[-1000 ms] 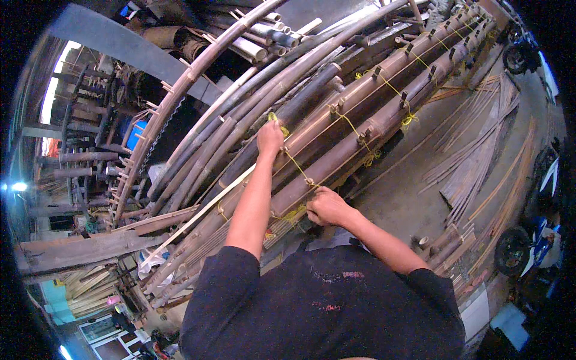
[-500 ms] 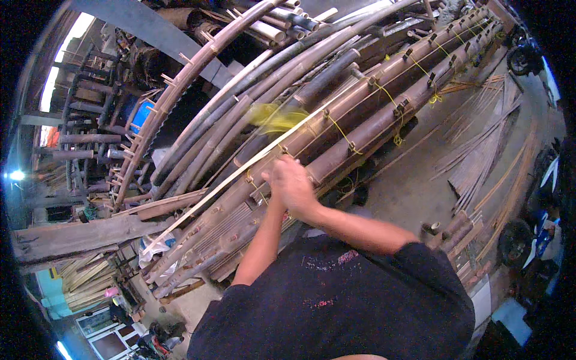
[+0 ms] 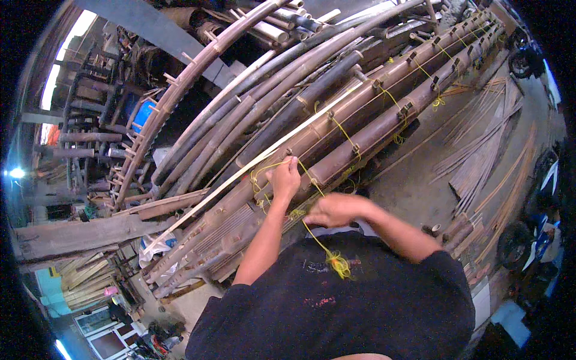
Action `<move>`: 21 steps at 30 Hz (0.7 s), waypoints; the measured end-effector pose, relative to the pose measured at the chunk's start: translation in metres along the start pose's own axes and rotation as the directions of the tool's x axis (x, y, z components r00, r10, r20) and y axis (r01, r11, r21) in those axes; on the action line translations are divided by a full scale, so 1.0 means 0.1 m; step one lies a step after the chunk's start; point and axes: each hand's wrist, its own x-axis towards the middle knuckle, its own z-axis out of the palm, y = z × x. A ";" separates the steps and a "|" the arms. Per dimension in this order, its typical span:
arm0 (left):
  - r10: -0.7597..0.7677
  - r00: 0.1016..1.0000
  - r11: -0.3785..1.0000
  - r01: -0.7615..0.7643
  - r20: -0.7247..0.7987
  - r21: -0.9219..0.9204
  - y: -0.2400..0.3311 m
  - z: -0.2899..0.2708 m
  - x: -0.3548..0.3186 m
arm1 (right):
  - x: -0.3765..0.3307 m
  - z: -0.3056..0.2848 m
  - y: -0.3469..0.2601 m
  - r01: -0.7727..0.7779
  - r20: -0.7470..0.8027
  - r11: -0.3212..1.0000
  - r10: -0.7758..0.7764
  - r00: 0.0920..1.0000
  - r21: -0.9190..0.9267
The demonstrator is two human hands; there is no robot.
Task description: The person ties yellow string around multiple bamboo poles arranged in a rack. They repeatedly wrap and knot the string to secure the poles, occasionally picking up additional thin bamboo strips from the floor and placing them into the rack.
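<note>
Yellow cord point(image 3: 315, 237) runs taut from your left hand point(image 3: 285, 177), pinched closed around it on the bamboo poles point(image 3: 360, 129). Your right hand point(image 3: 333, 210) grips the same cord just beside, fingers curled.

Packaging is scarce here: one crumpled white plastic bag point(image 3: 157, 247) with blue patches lies just below the lower-left end of the bamboo pole frame point(image 3: 336, 138), pressed against the pole ends. Up and left of that frame, behind its curved outer pole, a bright blue flat panel point(image 3: 143, 114) shows in part; whether it is a sign or a container cannot be told. No labels or screens visible.
</note>
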 end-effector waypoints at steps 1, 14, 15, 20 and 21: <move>0.006 1.000 1.000 -0.006 -0.006 -0.003 0.05 -0.01 0.02 | 0.02 0.39 0.46 0.054 -0.136 0.979 -0.081 0.987 -0.195; 0.197 0.980 0.980 -0.196 -0.039 0.016 -0.47 0.14 1.43 | -0.02 0.80 0.97 -0.312 -0.326 0.697 0.119 0.938 -0.645; 0.207 0.978 0.978 -0.208 0.032 0.015 -0.51 0.07 1.52 | -0.01 0.83 1.06 -0.424 -0.411 0.640 0.182 0.894 -0.641; 0.208 0.976 0.975 -0.202 -0.064 0.090 -0.77 -0.60 0.98 | 0.26 0.97 0.45 -0.127 -0.275 0.990 0.104 0.956 -0.064; 0.150 0.987 0.982 -0.143 -0.051 0.122 -0.85 -0.79 0.76 | 0.31 0.93 0.16 -0.042 -0.206 0.990 0.070 0.976 0.137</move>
